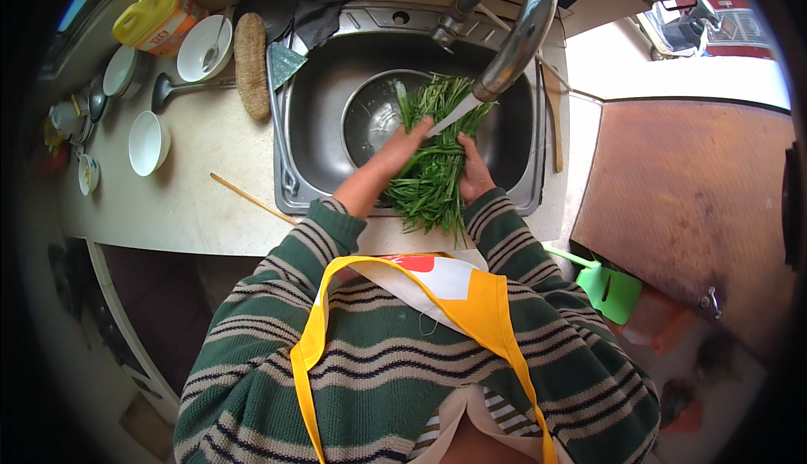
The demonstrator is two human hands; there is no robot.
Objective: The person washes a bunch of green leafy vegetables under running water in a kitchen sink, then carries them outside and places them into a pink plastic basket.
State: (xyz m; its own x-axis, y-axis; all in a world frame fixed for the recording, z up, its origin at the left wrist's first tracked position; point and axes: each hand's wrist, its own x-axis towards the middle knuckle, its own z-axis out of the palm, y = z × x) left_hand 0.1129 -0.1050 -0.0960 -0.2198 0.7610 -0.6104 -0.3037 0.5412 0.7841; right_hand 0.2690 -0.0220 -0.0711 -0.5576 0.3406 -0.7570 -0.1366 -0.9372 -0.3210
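A large bunch of long green leafy stalks, which look like garlic chives (435, 174), lies across the near side of the steel sink (309, 136). My right hand (476, 171) grips the bunch from its right side. On the left side, my left hand (400, 149) rests against the stalks, slightly blurred, with its fingertips beside the stream; its grip is partly hidden. Water runs from the chrome faucet (523, 41) onto the greens. Beneath them sits a round metal basin (353, 120) with water in it, partly covered by the bunch and my left arm.
Left of the sink are a dried loofah (252, 67), a ladle (162, 89), white bowls (149, 142) and a yellow jug (151, 16). A chopstick (252, 198) lies near the counter edge. A wooden spatula (556, 117) lies right of the sink, near a brown door (687, 193).
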